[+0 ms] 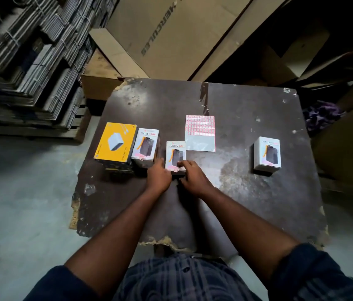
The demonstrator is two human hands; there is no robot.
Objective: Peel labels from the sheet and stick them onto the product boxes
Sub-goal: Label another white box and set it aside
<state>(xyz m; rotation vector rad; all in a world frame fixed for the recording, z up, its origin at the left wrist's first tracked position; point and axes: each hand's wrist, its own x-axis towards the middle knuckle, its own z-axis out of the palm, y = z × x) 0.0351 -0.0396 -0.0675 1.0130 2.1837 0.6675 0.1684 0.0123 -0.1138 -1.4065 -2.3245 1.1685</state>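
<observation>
A white Halley 20K box [175, 153] stands in the middle of the dark table [247, 187]. My left hand [158, 175] grips its lower left side. My right hand [194, 177] presses fingertips on its lower front, where a small pink label shows. The label sheet [200, 133] lies flat just behind and right of this box, its upper half holding red-edged labels, its lower half bare. A second Halley box [145, 146] with a pink label stands to the left. A third Halley box [267, 154] stands alone at the right.
A yellow charger box [114, 145] sits at the table's left edge on dark boxes. Large cardboard cartons [171, 35] lean behind the table. Stacks of bundled flat packs [30, 61] fill the left. The table's edges are chipped.
</observation>
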